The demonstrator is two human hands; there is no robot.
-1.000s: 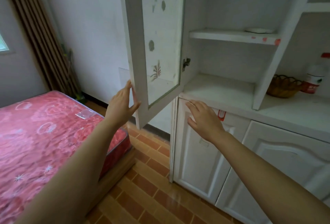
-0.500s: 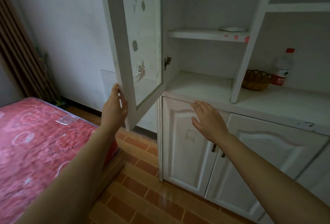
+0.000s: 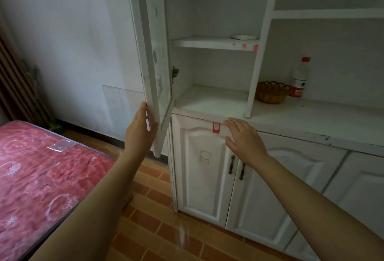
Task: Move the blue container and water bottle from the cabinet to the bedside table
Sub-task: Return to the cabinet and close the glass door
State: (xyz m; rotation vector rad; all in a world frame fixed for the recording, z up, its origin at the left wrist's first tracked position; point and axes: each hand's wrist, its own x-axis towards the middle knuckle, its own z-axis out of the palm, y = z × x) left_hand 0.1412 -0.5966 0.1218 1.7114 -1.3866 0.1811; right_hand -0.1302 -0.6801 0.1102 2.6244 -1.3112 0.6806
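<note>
A clear water bottle (image 3: 299,77) with a red cap and red label stands upright on the white cabinet's counter (image 3: 311,115), at the right, beside a brown woven basket (image 3: 271,92). My left hand (image 3: 140,129) presses flat against the outer edge of the open upper cabinet door (image 3: 153,69). My right hand (image 3: 243,138) hovers open, fingers spread, at the counter's front lip above the lower doors. The shelf compartment behind the open door holds nothing on its lower level. No blue container is in sight.
A small white dish (image 3: 244,37) lies on the upper shelf. Closed lower doors with dark handles (image 3: 235,164) sit under my right hand. A bed with a red patterned cover (image 3: 41,177) fills the left; tiled floor (image 3: 149,219) lies between it and the cabinet.
The upper door has swung further open toward the wall under my left hand. My view has shifted right, bringing the bottle and basket more into view. My right hand stays near the counter lip.
</note>
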